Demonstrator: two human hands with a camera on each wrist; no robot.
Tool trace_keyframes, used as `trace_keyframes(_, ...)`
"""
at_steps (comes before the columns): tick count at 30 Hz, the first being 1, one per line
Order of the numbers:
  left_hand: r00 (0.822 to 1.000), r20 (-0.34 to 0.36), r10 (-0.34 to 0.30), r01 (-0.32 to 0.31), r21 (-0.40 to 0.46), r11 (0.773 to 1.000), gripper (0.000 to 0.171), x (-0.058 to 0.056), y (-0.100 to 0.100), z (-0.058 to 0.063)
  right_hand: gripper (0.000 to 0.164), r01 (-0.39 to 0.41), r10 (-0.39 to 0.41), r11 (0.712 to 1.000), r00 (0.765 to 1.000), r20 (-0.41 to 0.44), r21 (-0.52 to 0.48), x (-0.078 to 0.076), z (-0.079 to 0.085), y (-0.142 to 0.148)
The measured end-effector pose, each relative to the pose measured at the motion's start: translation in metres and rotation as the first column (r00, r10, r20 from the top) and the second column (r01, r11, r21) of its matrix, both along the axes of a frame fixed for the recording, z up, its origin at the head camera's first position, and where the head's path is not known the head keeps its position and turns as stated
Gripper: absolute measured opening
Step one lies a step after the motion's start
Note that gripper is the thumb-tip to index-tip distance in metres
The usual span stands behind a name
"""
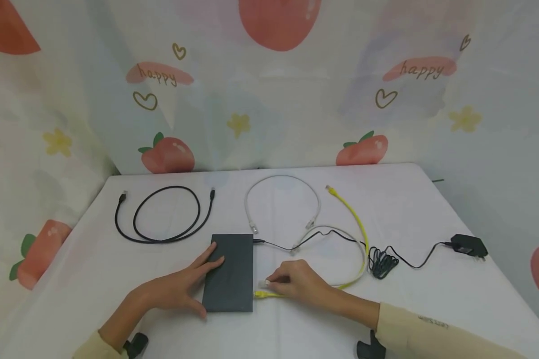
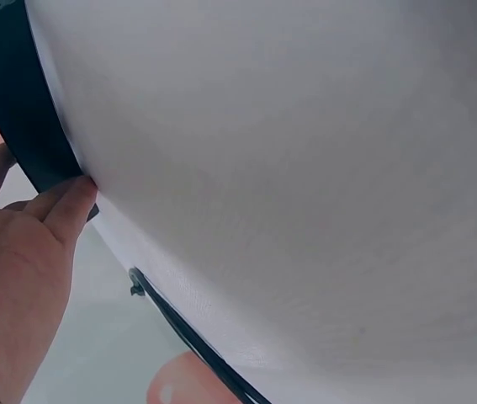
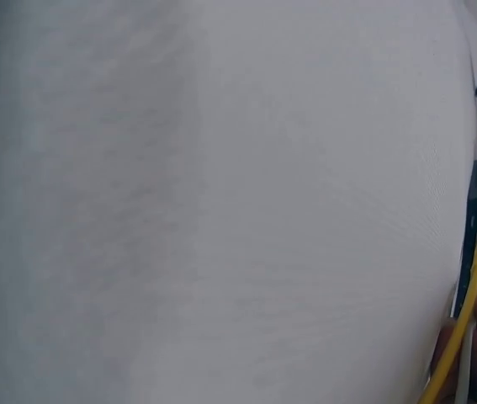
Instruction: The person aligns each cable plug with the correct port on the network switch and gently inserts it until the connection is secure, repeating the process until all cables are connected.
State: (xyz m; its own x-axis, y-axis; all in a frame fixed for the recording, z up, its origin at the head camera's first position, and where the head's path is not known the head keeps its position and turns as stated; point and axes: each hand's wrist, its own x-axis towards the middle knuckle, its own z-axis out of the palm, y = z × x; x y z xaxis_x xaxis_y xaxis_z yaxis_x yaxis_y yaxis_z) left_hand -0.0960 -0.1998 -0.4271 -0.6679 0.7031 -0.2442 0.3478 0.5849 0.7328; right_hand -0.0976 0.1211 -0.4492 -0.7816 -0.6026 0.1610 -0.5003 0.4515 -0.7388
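A flat black network box (image 1: 229, 279) lies on the white table, with a yellow Ethernet cable (image 1: 267, 294) plugged into its right side near the front. My left hand (image 1: 177, 289) rests on the box's left part, fingers spread over the top and thumb at the front left corner; the left wrist view shows fingertips touching its side. Just right of the box, my right hand (image 1: 298, 281) pinches the end of a white Ethernet cable (image 1: 361, 269). Its clear plug (image 1: 263, 283) points at the box, apart from it. A black power lead (image 1: 269, 243) enters the box's right side farther back.
Behind the box lie a coiled black cable (image 1: 166, 240) and another white cable (image 1: 283, 176). The yellow cable's free plug (image 1: 330, 189) points to the back. At right are a bundled cord (image 1: 382, 263) and a black power adapter (image 1: 469, 245), near the table's edge.
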Motion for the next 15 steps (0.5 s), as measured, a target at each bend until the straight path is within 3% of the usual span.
trace_keyframes(7, 1.000, -0.019, -0.009, 0.009, -0.007, 1.000, 0.108, -0.002, 0.004, 0.004, 0.009, 0.008, -0.008, 1.000, 1.000, 0.021, -0.025, 0.001, 0.001, -0.002)
trace_keyframes(15, 1.000, 0.012, 0.011, -0.011, -0.017, 1.000, 0.108, 0.003, 0.003, 0.008, 0.010, -0.008, 0.009, 0.999, 0.999, 0.035, -0.053, 0.003, -0.003, -0.012)
